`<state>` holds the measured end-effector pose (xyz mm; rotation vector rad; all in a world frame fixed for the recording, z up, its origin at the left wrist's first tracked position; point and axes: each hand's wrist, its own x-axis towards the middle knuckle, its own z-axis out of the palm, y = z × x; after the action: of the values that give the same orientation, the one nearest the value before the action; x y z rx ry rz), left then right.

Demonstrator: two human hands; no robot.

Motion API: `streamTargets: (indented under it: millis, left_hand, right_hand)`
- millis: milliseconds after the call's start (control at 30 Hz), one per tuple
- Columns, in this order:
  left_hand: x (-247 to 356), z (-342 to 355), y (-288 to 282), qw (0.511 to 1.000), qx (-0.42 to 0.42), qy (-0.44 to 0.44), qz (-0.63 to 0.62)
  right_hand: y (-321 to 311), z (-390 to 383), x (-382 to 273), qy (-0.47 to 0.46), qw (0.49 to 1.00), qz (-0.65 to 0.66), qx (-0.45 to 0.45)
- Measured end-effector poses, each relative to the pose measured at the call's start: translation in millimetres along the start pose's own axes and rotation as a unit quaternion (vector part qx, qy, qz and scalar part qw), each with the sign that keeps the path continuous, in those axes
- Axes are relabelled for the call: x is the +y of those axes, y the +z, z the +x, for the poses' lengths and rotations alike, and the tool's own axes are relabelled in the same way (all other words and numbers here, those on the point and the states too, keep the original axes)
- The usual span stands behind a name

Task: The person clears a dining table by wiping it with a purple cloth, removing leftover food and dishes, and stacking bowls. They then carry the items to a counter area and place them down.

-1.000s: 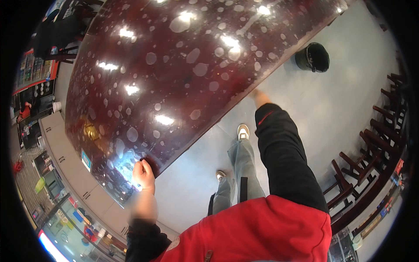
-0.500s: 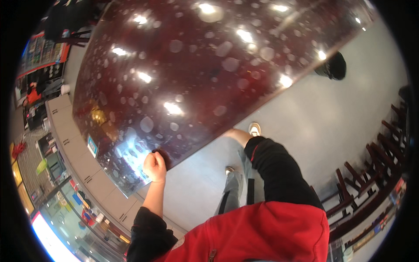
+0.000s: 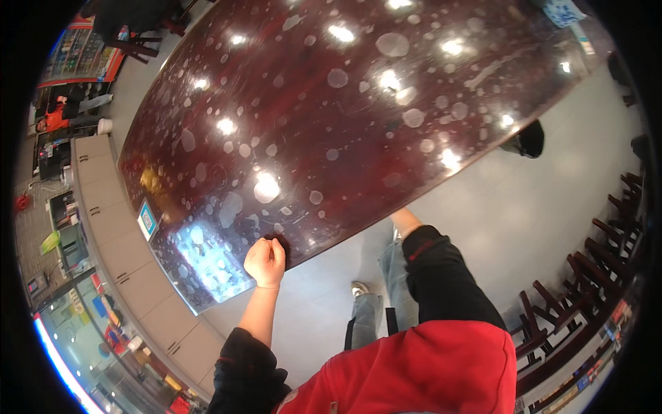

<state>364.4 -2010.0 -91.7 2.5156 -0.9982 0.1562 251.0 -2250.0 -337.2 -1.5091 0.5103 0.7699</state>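
A large dark red glossy table point(image 3: 358, 138), covered in pale blotches and bright light reflections, spreads out in front of me. My left hand point(image 3: 266, 263) is closed in a fist at the table's near edge, close to the left corner. Its curled fingers hide whatever may be inside, and a dark shadow lies beside it on the tabletop. Farther right along that edge, only the wrist of my right hand point(image 3: 405, 221) shows. The table edge hides its fingers. Both forearms wear black sleeves.
A small blue-and-white sign point(image 3: 147, 221) stands at the table's left end, and a blue-and-white packet point(image 3: 564, 12) lies at its far right. Dark wooden stools point(image 3: 579, 290) line the right side. A black rounded object point(image 3: 529, 140) sits under the table edge. Grey cabinets point(image 3: 114, 207) run along the left.
My left fist has shifted right along the table edge, away from the corner. My right hand has gone farther right, with less of it showing. The view has shifted too, bringing the packet in.
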Motion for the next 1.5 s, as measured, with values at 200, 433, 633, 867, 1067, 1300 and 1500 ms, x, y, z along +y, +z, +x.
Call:
streamTargets:
  millis: [200,433,633,867,1067,1300,1500]
  left_hand:
    - [4.4,1.9,2.4,0.999,0.014,-0.008,0.047]
    - [4.3,1.3,4.0,0.997,-0.019,-0.047,0.063]
    - [6.6,3.0,2.7,0.996,-0.016,-0.051,0.071]
    - [6.5,-0.1,3.9,0.997,-0.023,-0.055,0.050]
    - [20.1,5.1,-14.5,0.978,-0.102,-0.179,-0.010]
    - [42.9,-129.5,-139.0,0.895,-0.053,-0.243,-0.371]
    - [27.1,-324.0,-272.6,0.950,0.218,-0.082,-0.207]
  right_hand:
    - [-49.3,-222.3,-71.6,-0.100,0.974,-0.020,-0.202]
    - [-145.1,-270.5,-167.0,-0.258,0.807,-0.206,0.489]
    - [-91.9,-320.1,-107.3,-0.224,0.960,0.016,0.169]
    - [-86.4,-289.7,-104.2,-0.304,0.867,-0.054,0.392]
    - [-12.2,-280.5,-156.7,-0.228,0.873,-0.307,0.304]
    - [212.0,-266.4,-199.5,-0.117,0.884,-0.453,-0.006]
    - [438.7,-216.6,-180.8,-0.233,0.935,0.098,-0.251]
